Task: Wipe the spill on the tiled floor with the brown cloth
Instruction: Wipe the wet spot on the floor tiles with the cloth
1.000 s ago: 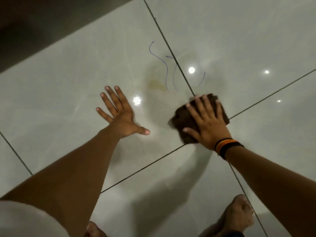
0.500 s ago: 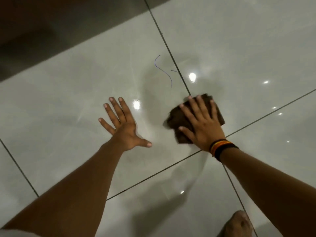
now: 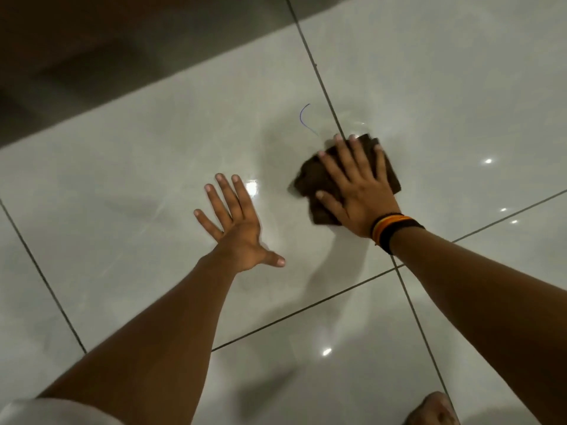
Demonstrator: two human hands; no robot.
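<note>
Both hands lie flat: the right hand [image 3: 357, 191], fingers spread, presses the folded brown cloth [image 3: 313, 179] onto the glossy pale tiled floor [image 3: 153, 167] over a grout line; the left hand [image 3: 236, 228], splayed and empty, braces beside it. Wiping looks well along, with a thin blue curved mark [image 3: 302, 116] left just beyond the cloth.

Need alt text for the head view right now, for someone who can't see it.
The right hand presses a brown cloth flat on the glossy tiled floor, just below a thin blue curved mark. The left hand lies spread on the floor beside it.
</note>
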